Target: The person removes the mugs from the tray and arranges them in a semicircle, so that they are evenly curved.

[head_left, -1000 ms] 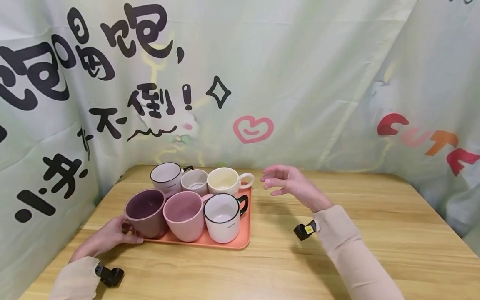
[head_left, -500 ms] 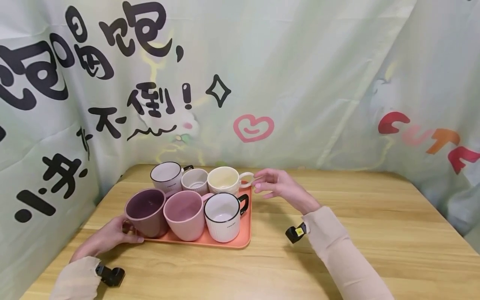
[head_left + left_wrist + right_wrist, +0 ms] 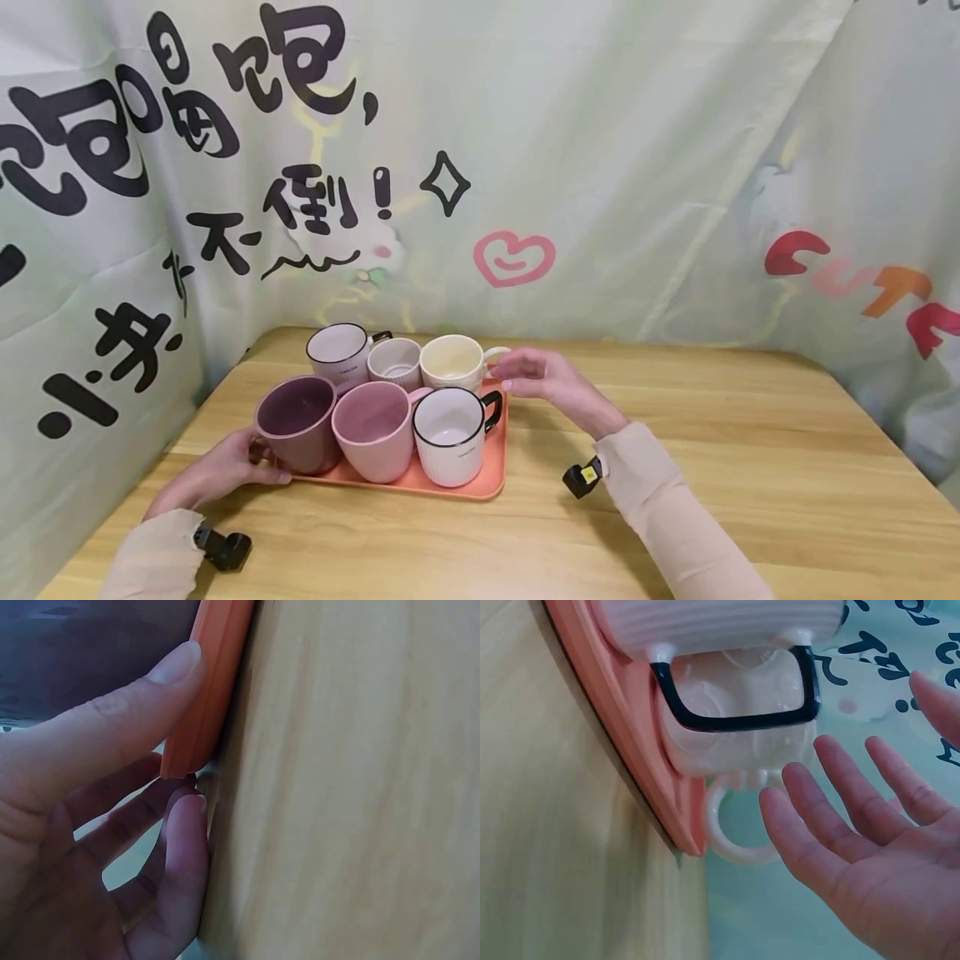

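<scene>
Mugs stand upright on an orange tray. In the front row are a dark mauve mug, a pink mug and a white mug with black rim and handle. Behind them are a second black-rimmed mug, a small ribbed cup and a cream mug. My left hand grips the tray's front left corner, thumb over the rim and fingers below, as the left wrist view shows. Fingers spread, my right hand hovers beside the cream mug's ring handle, holding nothing.
The wooden table extends to the right of the tray and in front of it. A printed cloth hangs behind the table and along its left side.
My right hand has moved left and slightly down, towards the cream mug's handle and the tray's right edge. My left hand stays at the tray corner. The mugs stand as before.
</scene>
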`<state>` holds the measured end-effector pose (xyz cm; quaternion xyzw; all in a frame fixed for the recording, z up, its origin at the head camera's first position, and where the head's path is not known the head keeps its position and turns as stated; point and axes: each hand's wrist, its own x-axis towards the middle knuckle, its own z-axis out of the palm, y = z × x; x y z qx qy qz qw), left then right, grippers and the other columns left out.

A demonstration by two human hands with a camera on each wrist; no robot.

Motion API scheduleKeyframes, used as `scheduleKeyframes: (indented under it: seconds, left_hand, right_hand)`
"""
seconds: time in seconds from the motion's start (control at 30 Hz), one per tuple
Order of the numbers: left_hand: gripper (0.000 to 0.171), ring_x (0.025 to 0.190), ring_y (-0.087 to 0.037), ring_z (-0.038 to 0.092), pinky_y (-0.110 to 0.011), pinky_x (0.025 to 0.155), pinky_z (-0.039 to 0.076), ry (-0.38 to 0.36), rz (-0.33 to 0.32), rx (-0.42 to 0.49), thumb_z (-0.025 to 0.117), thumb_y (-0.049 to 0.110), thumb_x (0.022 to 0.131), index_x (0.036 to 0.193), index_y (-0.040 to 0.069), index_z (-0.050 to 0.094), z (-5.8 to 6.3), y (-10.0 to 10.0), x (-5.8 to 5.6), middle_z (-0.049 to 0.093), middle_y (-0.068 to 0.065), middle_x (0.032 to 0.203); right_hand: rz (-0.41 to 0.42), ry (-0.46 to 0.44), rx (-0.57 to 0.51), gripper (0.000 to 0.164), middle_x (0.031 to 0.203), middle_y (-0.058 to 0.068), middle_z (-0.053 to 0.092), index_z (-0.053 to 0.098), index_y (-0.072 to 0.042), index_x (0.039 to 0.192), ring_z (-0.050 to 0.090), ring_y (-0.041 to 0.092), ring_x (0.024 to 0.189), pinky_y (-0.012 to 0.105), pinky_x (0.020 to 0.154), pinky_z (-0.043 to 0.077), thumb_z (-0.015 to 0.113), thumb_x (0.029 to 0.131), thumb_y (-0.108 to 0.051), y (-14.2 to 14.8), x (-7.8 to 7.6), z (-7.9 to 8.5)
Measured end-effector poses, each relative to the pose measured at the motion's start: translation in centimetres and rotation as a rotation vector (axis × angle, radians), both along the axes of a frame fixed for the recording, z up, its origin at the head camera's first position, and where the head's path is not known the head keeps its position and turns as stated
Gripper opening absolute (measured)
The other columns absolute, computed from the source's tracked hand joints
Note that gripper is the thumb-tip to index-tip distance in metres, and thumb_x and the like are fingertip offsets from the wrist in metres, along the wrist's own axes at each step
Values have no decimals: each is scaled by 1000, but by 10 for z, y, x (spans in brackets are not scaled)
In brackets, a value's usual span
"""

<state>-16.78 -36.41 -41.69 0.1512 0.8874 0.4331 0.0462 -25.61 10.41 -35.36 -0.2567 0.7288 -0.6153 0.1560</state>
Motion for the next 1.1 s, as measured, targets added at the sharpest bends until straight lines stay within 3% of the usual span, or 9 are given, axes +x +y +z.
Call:
scheduleKeyframes:
  seconds: [0.2,0.67,0.9,1.1]
  left_hand:
    - [42,82,-11,49,-27,70,41,11,-3,-1,84,2,80,111,-9,59,-2,2,-1,55,-5,92]
    - [42,82,-13,48,-28,69,39,1,30,4,84,1,78,110,-7,58,-3,1,-1,53,-6,90]
    - [45,86,-14,54,-28,75,45,-19,21,11,84,4,80,114,-9,59,0,3,-1,60,-7,95]
    - [48,87,-14,55,-28,77,45,-37,34,-5,86,9,79,116,-7,59,2,3,0,61,-8,97]
  right_hand:
    - [57,-2,-13,46,135,29,57,52,9,137,52,44,128,46,100,47,66,95,-6,-1,1,-9]
    - [92,-17,-24,46,133,22,61,53,9,137,58,33,122,38,97,48,67,94,-2,-7,6,-15]
    - [114,2,-20,44,131,15,63,58,8,134,55,24,124,33,97,47,69,94,-5,-7,3,-22]
    - [135,-35,-48,46,118,10,65,56,9,135,64,20,104,38,87,54,69,91,1,-8,4,-27]
